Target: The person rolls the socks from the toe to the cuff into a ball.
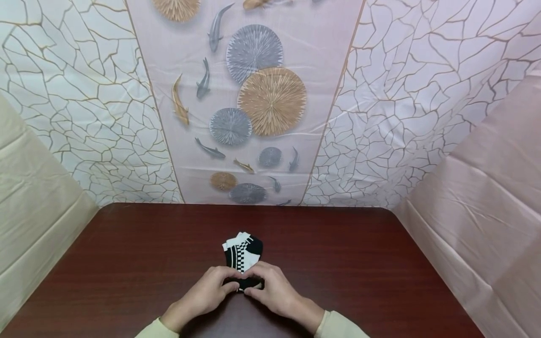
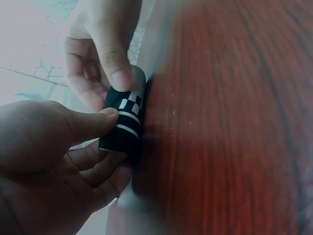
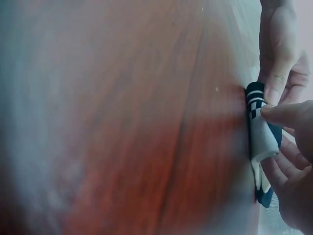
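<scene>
A pair of black-and-white ankle socks (image 1: 246, 249) with a checkered band and stripes lies on the table, one layered on the other. The end nearest the person is turned up into a roll, seen as a dark bundle in the left wrist view. My left hand (image 1: 210, 290) pinches one side of this roll between thumb and fingers. On the other side my right hand (image 1: 274, 288) grips it the same way, its thumb (image 3: 281, 115) on the checkered part. Both hands' fingertips nearly meet over the roll, partly hiding it in the head view.
The dark red wooden table (image 1: 139, 263) spreads out around the socks. Behind it hangs a patterned cloth (image 1: 270, 159) with fish and round leaf shapes. Plain beige cloth (image 1: 473, 225) hangs at both sides.
</scene>
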The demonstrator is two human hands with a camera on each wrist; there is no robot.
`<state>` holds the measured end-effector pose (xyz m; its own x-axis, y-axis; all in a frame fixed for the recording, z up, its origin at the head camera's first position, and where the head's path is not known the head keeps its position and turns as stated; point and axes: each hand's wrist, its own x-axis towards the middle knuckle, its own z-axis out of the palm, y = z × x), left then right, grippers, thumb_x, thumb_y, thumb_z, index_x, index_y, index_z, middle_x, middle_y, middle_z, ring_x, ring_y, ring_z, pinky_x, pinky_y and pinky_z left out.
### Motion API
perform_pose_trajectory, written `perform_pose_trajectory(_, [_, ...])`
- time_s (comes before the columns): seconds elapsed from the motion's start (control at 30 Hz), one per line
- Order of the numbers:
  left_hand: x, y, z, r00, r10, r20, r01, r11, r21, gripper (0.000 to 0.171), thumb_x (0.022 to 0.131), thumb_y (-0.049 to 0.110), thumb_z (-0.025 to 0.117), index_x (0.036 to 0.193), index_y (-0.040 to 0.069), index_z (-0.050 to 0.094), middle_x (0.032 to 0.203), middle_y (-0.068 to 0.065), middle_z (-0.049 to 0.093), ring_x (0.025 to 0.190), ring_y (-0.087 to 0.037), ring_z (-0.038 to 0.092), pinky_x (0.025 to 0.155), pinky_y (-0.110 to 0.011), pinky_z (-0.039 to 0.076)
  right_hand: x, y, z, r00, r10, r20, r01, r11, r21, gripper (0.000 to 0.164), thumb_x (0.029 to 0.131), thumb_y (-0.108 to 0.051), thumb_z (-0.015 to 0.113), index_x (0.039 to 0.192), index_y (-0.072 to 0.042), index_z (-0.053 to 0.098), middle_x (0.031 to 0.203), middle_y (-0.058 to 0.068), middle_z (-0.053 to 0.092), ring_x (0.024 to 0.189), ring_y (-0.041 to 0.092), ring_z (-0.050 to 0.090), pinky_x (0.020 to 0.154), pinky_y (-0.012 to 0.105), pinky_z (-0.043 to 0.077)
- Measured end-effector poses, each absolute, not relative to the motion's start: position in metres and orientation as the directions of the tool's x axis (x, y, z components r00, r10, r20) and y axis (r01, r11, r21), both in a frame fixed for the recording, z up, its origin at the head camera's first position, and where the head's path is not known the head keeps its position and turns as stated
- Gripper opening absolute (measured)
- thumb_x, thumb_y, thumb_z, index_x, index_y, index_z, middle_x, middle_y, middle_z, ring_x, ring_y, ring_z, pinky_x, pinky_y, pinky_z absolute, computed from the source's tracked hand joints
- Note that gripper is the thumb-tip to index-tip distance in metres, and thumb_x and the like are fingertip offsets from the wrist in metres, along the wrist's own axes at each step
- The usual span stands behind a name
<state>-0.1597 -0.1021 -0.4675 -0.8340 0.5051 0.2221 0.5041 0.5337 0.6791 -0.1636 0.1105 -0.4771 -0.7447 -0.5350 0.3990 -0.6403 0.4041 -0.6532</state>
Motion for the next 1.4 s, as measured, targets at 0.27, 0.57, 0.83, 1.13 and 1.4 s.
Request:
perform_pose_trajectory(0.27, [-0.1575,-0.1023,-0.4675,-0.866,0.464,0.188,0.433,0.507,0.746,0.017,0.088,0.005,0.075,0.104,0.011,0.076,0.1,0.006,0.073,0.094,-0.01,0.066,0.082,-0.032,0.053,-0.1643,0.1112,-0.4806,-0.793,-0.519,0.319,-0.558,0.407,-0.723,0.022,0.083,-0.002,0.081,0.101,-0.014,0.074,0.098,-0.007,0.068,0.085,0.004,0.063,0.075,0.023,0.053])
perform_pose_trajectory(0.57, [-0.1559,-0.099,-0.4656,-0.892,0.401,0.209,0.408,0.516,0.753,0.021,0.08,0.0,0.08,0.094,0.014,0.072,0.091,0.008,0.063,0.082,-0.01,0.059,0.071,-0.027,0.05,-0.1676,0.1137,-0.4786,-0.828,-0.506,0.241,-0.465,0.38,-0.799,0.017,0.084,-0.002,0.079,0.098,-0.011,0.077,0.093,-0.004,0.073,0.081,0.004,0.065,0.073,0.023,0.054])
perform_pose_trajectory(0.83, [-0.1584,-0.0961,-0.468,-0.892,0.405,0.202,0.396,0.483,0.781,0.02,0.082,-0.001,0.078,0.093,0.016,0.072,0.089,0.011,0.067,0.08,-0.005,0.06,0.072,-0.026,0.05,-0.1676,0.115,-0.4742,-0.845,-0.494,0.204,-0.432,0.407,-0.805,0.016,0.087,0.0,0.075,0.1,-0.009,0.078,0.096,-0.004,0.075,0.088,0.008,0.068,0.077,0.024,0.054])
perform_pose_trajectory(1.13, [-0.1613,-0.0952,-0.4694,-0.888,0.43,0.163,0.373,0.469,0.801,0.016,0.085,-0.002,0.075,0.093,0.012,0.073,0.088,0.006,0.071,0.08,-0.005,0.063,0.068,-0.024,0.051,-0.1616,0.115,-0.4733,-0.845,-0.467,0.26,-0.473,0.427,-0.77,0.021,0.083,0.002,0.079,0.097,-0.013,0.077,0.096,-0.002,0.068,0.083,0.009,0.065,0.072,0.023,0.054])
perform_pose_trajectory(1.4, [-0.1651,-0.0957,-0.4666,-0.895,0.423,0.142,0.356,0.485,0.799,0.013,0.085,-0.003,0.074,0.09,0.009,0.075,0.09,0.002,0.072,0.08,-0.005,0.062,0.07,-0.024,0.05,-0.1584,0.1191,-0.4756,-0.792,-0.526,0.311,-0.565,0.436,-0.701,0.026,0.08,0.001,0.083,0.1,-0.01,0.072,0.098,-0.001,0.064,0.088,0.012,0.062,0.077,0.023,0.053])
